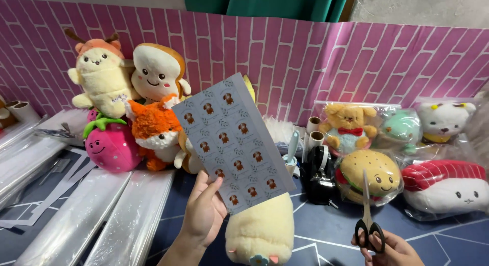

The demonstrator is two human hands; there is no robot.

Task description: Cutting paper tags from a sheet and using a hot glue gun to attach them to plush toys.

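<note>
At frame centre, the left hand pinched a sticker sheet; lower right, the right hand gripped scissors, poised before cutting.

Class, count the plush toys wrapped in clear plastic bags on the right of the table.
5: teddy bear, green plush, white bear, burger, sushi. Others may be hidden.

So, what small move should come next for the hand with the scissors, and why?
Probably bring the scissors up and across to the sticker sheet. The right hand holds them low, blades pointing up, well apart from the sheet. The left hand holds the sheet upright by its lower edge, and its rows of stickers look uncut, so its right edge seems the easiest place to reach.
</note>
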